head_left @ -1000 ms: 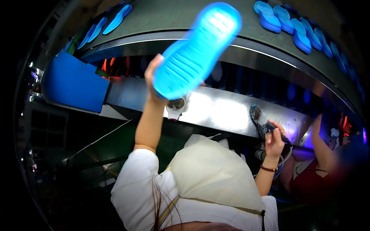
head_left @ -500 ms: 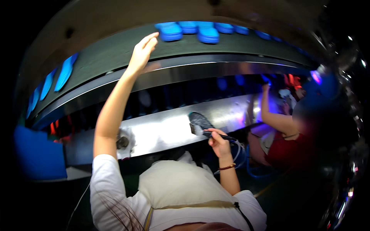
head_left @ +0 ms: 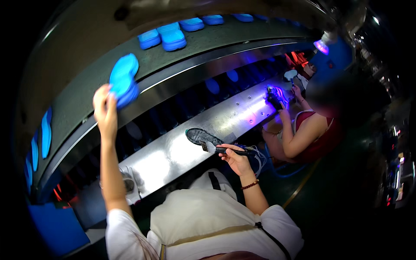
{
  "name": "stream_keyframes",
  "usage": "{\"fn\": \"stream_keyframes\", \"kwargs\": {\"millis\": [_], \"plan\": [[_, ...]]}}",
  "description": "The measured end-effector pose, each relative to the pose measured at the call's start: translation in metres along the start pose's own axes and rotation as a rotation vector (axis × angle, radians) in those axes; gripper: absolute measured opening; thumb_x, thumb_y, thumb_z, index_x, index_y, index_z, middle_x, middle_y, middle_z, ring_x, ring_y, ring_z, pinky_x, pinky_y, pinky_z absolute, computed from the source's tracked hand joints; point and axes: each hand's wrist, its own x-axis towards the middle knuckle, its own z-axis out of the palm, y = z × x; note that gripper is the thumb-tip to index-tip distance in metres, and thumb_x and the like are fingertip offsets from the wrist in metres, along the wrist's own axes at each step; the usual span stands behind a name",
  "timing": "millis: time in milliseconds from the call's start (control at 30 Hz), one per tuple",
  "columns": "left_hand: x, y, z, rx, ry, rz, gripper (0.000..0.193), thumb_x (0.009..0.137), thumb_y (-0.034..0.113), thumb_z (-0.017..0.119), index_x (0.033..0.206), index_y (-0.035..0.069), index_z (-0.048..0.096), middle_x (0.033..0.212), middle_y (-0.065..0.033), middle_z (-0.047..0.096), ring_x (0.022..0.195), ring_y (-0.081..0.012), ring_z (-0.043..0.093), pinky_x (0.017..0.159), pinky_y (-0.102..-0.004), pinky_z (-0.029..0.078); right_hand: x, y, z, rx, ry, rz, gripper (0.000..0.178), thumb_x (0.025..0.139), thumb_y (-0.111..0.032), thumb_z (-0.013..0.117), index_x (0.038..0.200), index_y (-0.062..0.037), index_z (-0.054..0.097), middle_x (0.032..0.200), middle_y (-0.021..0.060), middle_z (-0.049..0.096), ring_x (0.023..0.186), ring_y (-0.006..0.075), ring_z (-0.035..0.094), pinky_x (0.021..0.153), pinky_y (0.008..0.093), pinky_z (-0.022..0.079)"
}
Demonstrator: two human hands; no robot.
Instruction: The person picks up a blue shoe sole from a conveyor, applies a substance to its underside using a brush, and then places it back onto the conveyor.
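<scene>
Up at the belt's edge, my left hand [head_left: 105, 108] grips a bright blue shoe sole [head_left: 124, 78] by its near end, tilted over the metal rail. My right hand [head_left: 236, 160] is closed around the black handle of a flat brush [head_left: 210, 147]. The brush head lies over a dark grey shoe [head_left: 198, 136], which rests bottom up on the steel bench [head_left: 151, 169]; whether the bristles touch it I cannot tell.
More blue soles [head_left: 173, 37] sit on the green conveyor belt [head_left: 89, 78], others [head_left: 47, 132] at its left. A round container [head_left: 129, 185] stands at the bench's left end. On the right a co-worker [head_left: 305, 134] holds a shoe [head_left: 274, 99] under purple light. White cables [head_left: 259, 158] hang by my right hand.
My left hand has come back toward the left and now holds a blue sole; it was empty before. The view has turned, and the co-worker's hands have moved.
</scene>
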Motion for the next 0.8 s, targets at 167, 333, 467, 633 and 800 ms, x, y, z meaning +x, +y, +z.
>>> {"fn": "stream_keyframes", "kwargs": {"millis": [167,333,467,633,800], "plan": [[-0.067,0.038,-0.019,-0.834,0.409,-0.854,0.037,0.084,0.02,0.045,0.115,0.0,0.041,0.11,-0.0143,0.049,0.101,-0.0218,0.049,0.086,-0.0342,0.04,0.029,-0.008,0.025,-0.082,-0.106,0.012,0.026,0.077,0.001,0.055,0.103,0.0033,0.055,0.105,0.0135,0.057,0.085,0.0156,0.058,0.071,0.0235,0.047],[-0.127,0.008,-0.057,-1.178,-0.052,-0.864,0.059,0.072,0.014,0.06,0.122,-0.003,0.033,0.116,-0.0157,0.047,0.106,-0.0264,0.049,0.093,-0.0378,0.038,0.041,-0.028,0.036,-0.099,-0.207,0.004,0.026,0.074,0.002,0.058,0.1,0.0021,0.057,0.1,0.0123,0.059,0.091,0.017,0.056,0.081,0.0257,0.044],[-0.15,0.052,-0.037,-1.704,-0.321,-0.929,0.092,0.071,0.067,0.046,0.129,-0.002,0.026,0.12,-0.0254,0.041,0.101,-0.0431,0.048,0.087,-0.0574,0.036,0.045,-0.025,0.039,0.002,-0.278,-0.061,0.023,0.076,0.001,0.054,0.099,0.0035,0.057,0.104,0.0166,0.057,0.098,0.0228,0.054,0.09,0.0334,0.04],[-0.192,0.031,0.024,-1.596,-0.473,-1.449,0.087,0.073,0.066,0.043,0.13,0.002,0.027,0.119,-0.0224,0.044,0.105,-0.0365,0.048,0.092,-0.0496,0.035,0.048,-0.023,0.076,0.055,-0.367,-0.078,0.025,0.074,-0.005,0.056,0.097,0.0041,0.057,0.102,0.017,0.058,0.1,0.0237,0.053,0.091,0.0333,0.038],[-0.157,0.083,0.054,-1.822,-0.345,-1.316,0.095,0.068,0.078,0.025,0.128,0.004,0.03,0.116,-0.0241,0.046,0.1,-0.0405,0.049,0.086,-0.0521,0.038,0.046,-0.017,0.09,-0.128,-0.372,-0.043,0.021,0.073,-0.003,0.055,0.092,0.0057,0.059,0.088,0.014,0.062,0.08,0.0167,0.059,0.077,0.0281,0.046]]}}
